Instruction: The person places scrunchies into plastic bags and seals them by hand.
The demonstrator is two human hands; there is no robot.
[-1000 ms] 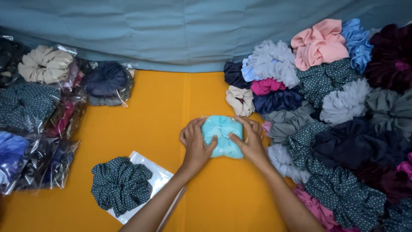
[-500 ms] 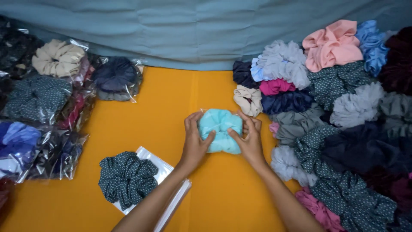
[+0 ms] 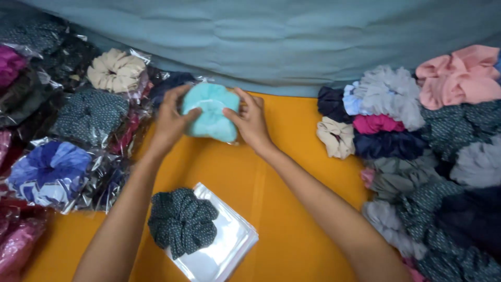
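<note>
I see an orange table (image 3: 292, 209) with bagged scrunchies (image 3: 68, 130) heaped left and loose ones (image 3: 417, 156) piled right. Near me a dotted scrunchie (image 3: 181, 220) sits on clear bags (image 3: 222, 248). Both hands hold the teal scrunchie (image 3: 211, 117) between them at the far edge, left of centre: left hand (image 3: 172, 122) cupping its left side, right hand (image 3: 250, 122) its right, fingers curled partway closed, equally near.
</note>
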